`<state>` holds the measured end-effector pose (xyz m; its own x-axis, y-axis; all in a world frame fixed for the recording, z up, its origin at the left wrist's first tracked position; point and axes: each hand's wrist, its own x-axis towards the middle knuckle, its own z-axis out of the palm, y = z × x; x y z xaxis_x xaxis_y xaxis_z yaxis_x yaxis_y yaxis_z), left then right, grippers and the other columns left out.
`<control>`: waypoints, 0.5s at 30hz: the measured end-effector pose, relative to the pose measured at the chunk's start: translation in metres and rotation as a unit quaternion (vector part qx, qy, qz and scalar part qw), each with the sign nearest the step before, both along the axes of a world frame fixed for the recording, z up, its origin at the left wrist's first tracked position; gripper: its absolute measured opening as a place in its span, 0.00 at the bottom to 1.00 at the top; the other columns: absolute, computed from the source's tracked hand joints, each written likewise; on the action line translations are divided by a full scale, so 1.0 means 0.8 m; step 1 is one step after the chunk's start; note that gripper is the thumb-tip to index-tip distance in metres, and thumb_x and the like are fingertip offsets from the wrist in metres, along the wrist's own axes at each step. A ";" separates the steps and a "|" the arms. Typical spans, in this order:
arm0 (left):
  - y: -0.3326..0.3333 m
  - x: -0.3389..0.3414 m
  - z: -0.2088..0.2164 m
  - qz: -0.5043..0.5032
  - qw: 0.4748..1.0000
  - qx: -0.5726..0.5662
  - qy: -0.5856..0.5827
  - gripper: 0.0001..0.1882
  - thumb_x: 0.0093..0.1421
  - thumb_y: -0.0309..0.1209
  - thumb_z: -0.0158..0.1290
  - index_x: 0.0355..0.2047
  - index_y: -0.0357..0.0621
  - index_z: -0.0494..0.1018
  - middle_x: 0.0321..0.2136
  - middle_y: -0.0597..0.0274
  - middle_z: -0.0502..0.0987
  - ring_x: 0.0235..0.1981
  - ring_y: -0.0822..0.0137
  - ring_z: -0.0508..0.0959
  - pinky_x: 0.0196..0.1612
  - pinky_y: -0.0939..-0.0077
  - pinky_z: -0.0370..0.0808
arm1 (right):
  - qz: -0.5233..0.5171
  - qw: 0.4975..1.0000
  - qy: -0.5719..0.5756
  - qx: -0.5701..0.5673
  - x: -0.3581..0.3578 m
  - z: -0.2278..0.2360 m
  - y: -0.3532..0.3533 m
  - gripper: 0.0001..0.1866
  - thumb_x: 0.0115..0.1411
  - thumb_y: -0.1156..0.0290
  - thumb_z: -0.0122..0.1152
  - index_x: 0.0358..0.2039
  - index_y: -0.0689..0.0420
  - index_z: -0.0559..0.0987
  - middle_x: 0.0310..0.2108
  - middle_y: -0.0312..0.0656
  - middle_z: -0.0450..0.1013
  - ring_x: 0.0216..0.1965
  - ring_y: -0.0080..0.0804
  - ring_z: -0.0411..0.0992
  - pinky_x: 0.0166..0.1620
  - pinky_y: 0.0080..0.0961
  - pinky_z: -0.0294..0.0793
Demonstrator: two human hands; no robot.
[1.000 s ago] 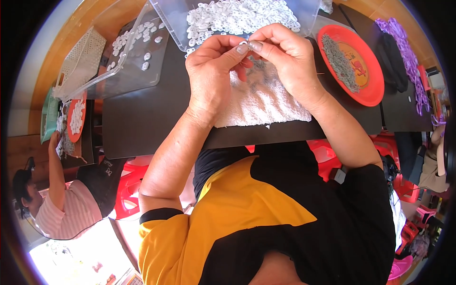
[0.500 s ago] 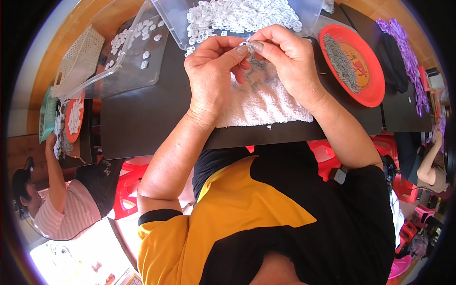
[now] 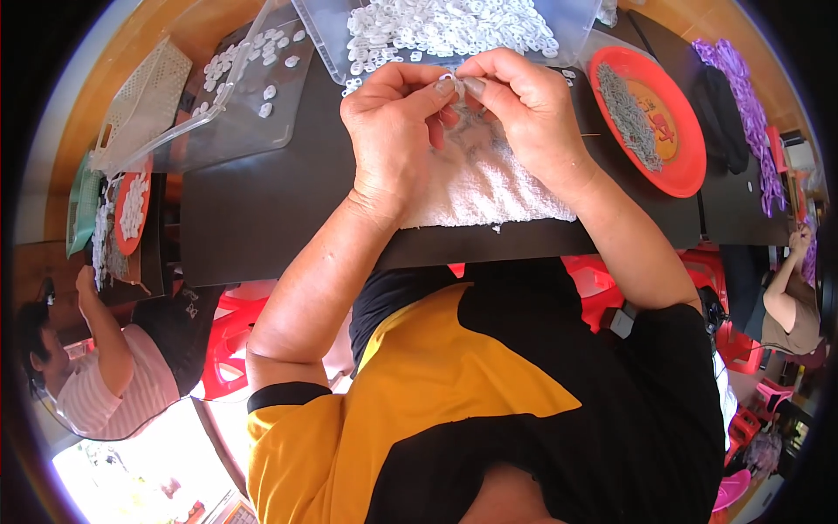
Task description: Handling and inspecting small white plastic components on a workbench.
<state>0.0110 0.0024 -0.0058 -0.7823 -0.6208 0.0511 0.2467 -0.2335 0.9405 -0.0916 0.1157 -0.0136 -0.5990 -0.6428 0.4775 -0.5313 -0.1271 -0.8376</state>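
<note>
My left hand [image 3: 388,127] is closed, thumb and forefinger pinching a small white piece with a hole [image 3: 447,78]. The right hand [image 3: 537,113] meets it, its thumb and forefinger pressed together at the piece's edge; whether a thin strand is between them is too small to make out. Below both hands lies a white towel [image 3: 489,192] on the dark table [image 3: 262,210]. Just beyond them, a clear plastic box [image 3: 318,39] holds a heap of similar white pieces [image 3: 445,31]. To the right sits a red plate [image 3: 688,166] with a pile of short grey strands [image 3: 630,122].
On the left stands a clear tray [image 3: 271,140] with scattered white pieces, beside a white perforated basket [image 3: 153,92]. Purple strands [image 3: 742,96] and a black cloth [image 3: 724,122] lie at far right. A person [image 3: 118,375] works at left, another [image 3: 790,306] at right.
Both hands stay together at the white piece, with only small finger shifts. The whole view has shifted slightly. The person at left has lowered an arm a little.
</note>
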 end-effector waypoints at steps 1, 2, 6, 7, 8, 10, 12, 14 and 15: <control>0.000 0.000 0.001 -0.001 1.000 -0.002 -0.004 0.05 0.58 0.19 0.55 0.34 0.29 0.74 0.27 0.53 0.79 0.22 0.70 0.76 0.20 0.81 0.68 | -0.001 1.000 0.014 -0.003 -0.001 -0.001 0.000 0.07 0.56 0.82 0.53 0.35 0.60 0.77 0.26 0.42 0.77 0.28 0.28 0.75 0.33 0.23 0.73; 0.000 0.000 0.001 -0.002 1.000 -0.004 -0.008 0.05 0.58 0.19 0.55 0.34 0.29 0.74 0.27 0.52 0.79 0.22 0.70 0.77 0.20 0.81 0.68 | -0.001 1.000 0.027 -0.006 -0.002 -0.002 0.001 0.08 0.56 0.83 0.53 0.35 0.60 0.77 0.27 0.42 0.77 0.28 0.30 0.76 0.33 0.24 0.73; 0.001 0.000 0.001 -0.005 1.000 -0.017 -0.012 0.06 0.58 0.19 0.55 0.35 0.28 0.74 0.28 0.52 0.79 0.23 0.69 0.77 0.20 0.81 0.68 | -0.011 0.997 0.069 0.012 -0.006 -0.002 0.001 0.09 0.55 0.83 0.53 0.35 0.59 0.77 0.28 0.44 0.77 0.29 0.34 0.76 0.34 0.26 0.74; 0.001 0.000 0.002 -0.008 1.000 -0.014 -0.013 0.06 0.58 0.19 0.55 0.35 0.28 0.74 0.27 0.53 0.79 0.22 0.69 0.77 0.20 0.81 0.68 | -0.021 0.996 0.079 0.023 -0.006 -0.002 0.001 0.09 0.55 0.83 0.54 0.35 0.59 0.77 0.29 0.45 0.77 0.30 0.37 0.77 0.34 0.27 0.74; 0.001 0.000 0.002 -0.010 1.000 -0.010 -0.013 0.06 0.58 0.19 0.55 0.35 0.28 0.74 0.27 0.53 0.79 0.22 0.69 0.77 0.20 0.81 0.68 | -0.030 0.995 0.088 0.034 -0.007 -0.001 0.001 0.09 0.54 0.84 0.54 0.35 0.59 0.76 0.29 0.45 0.77 0.31 0.39 0.77 0.35 0.28 0.75; 0.001 0.000 0.001 -0.005 1.000 -0.016 -0.019 0.05 0.57 0.19 0.55 0.34 0.29 0.74 0.27 0.54 0.79 0.22 0.70 0.77 0.20 0.81 0.68 | -0.030 0.995 0.093 0.033 -0.006 -0.004 0.001 0.08 0.54 0.83 0.54 0.35 0.59 0.76 0.29 0.45 0.77 0.31 0.39 0.77 0.35 0.28 0.75; 0.002 0.000 0.000 -0.001 0.999 -0.022 -0.026 0.05 0.57 0.18 0.55 0.34 0.29 0.75 0.27 0.54 0.79 0.22 0.70 0.77 0.20 0.81 0.68 | -0.030 0.994 0.098 0.032 -0.006 -0.006 0.001 0.08 0.54 0.83 0.54 0.34 0.59 0.76 0.29 0.45 0.77 0.32 0.40 0.77 0.35 0.29 0.75; 0.003 0.000 -0.001 0.012 0.998 -0.035 -0.052 0.04 0.56 0.18 0.55 0.33 0.30 0.75 0.26 0.55 0.78 0.22 0.71 0.76 0.20 0.82 0.67 | -0.027 0.994 0.106 0.032 -0.004 -0.007 0.001 0.08 0.54 0.83 0.54 0.34 0.60 0.76 0.28 0.46 0.77 0.32 0.42 0.76 0.35 0.32 0.74; 0.004 -0.001 -0.001 0.011 0.998 -0.035 -0.054 0.04 0.56 0.18 0.55 0.33 0.30 0.75 0.26 0.55 0.78 0.22 0.71 0.76 0.20 0.82 0.67 | -0.027 0.994 0.104 0.032 -0.004 -0.009 0.000 0.08 0.54 0.83 0.54 0.34 0.60 0.76 0.28 0.46 0.77 0.32 0.42 0.76 0.35 0.32 0.74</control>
<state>0.0104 0.0058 -0.0069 -0.7712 -0.6364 0.0119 0.1485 -0.1617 0.9756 -0.0946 0.1160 -0.0206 -0.5261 -0.6453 0.5539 -0.6986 -0.0436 -0.7142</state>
